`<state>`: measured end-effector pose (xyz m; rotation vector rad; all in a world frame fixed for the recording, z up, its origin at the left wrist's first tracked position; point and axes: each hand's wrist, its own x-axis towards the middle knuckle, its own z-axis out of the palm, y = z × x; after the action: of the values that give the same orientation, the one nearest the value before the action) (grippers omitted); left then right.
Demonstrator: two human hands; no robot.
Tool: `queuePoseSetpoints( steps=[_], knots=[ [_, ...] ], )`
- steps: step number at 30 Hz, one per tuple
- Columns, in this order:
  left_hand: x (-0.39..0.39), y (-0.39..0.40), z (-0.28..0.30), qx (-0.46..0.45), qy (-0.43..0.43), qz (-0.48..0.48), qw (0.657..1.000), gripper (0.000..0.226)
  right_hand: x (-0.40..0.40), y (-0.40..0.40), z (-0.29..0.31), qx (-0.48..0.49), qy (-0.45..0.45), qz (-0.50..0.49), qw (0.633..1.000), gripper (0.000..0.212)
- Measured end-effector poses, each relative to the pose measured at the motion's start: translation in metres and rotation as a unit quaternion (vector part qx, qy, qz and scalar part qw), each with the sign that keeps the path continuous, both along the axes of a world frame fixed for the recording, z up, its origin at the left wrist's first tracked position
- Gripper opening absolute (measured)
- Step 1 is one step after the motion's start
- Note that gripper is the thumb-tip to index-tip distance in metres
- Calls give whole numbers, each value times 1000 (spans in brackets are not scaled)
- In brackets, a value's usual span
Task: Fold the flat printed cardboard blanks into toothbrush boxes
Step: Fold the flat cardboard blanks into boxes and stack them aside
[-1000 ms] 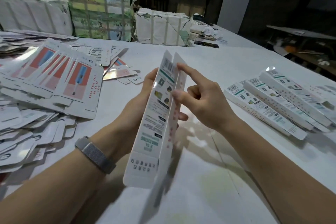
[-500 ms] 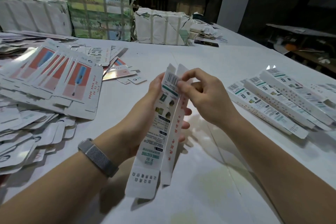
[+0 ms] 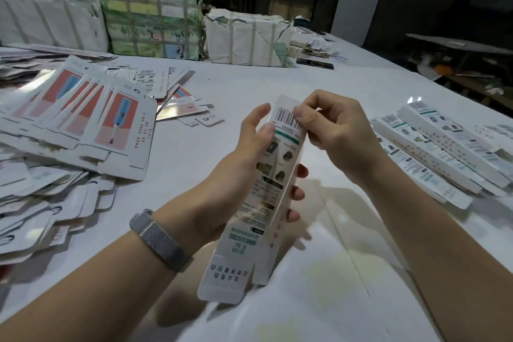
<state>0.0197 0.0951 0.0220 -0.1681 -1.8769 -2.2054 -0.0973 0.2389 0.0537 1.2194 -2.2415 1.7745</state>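
Since 1.0 s ago the box (image 3: 266,197) has dropped lower and tipped more upright-away; r. hand (image 3: 337,137) has gone from a pointing finger on the side panel to a curled pinch at the top flap. Since 0.5 s ago that flap looks folded further over the barcode end.

Now: box is held in the air over the table (image 3: 319,272), nr its near-middle, not resting on it. Long axis runs near edge to far edge, barcode end away from the person, the open tab end toward them. L. hand (image 3: 249,164) wraps the box's left side approx. mid-length, thumb on the printed face just under the barcode, fingertips showing round the right side. R. hand is clenched round the far end, thumb and forefinger nipping the top flap.

Key relation: the end being closed is the far one, and r. hand is already on it; l. hand sits below as the brace. Likely next: tuck flap in, w/ l. hand keeping the tube square. Near end looks unclosed, so the box prob. needs flipping or the hands swapping after.

Flat blanks (image 3: 91,119) lie fanned at the table's left side; done boxes (image 3: 444,153) lie at the right edge, well apart from the hands.
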Motion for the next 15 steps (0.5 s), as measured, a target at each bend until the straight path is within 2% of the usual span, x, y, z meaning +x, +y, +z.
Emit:
queuePoseSetpoints(
  steps=[1,2,4,6,11,13,15],
  knots=[
    [-8,4,3,-56,4,-20,998,42,0,0,0,-9,-4,7,1000,24],
    [-12,7,5,-49,-24,-12,998,44,1,0,0,-16,-6,10,1000,24],
    [-1,15,15,37,-97,-53,993,38,1,0,1,-26,-7,10,1000,24],
    [5,13,8,53,-105,-65,991,33,1,1,1,-35,-3,-1,999,24],
    [-1,7,4,34,-76,-24,996,38,6,-6,-7,-58,27,-16,998,22],
    [-1,4,2,39,-53,-13,998,38,9,-11,-11,-80,13,-11,997,14],
    [-2,2,2,45,-42,-10,998,37,9,-13,-14,-87,-16,-12,996,20]
  ],
)
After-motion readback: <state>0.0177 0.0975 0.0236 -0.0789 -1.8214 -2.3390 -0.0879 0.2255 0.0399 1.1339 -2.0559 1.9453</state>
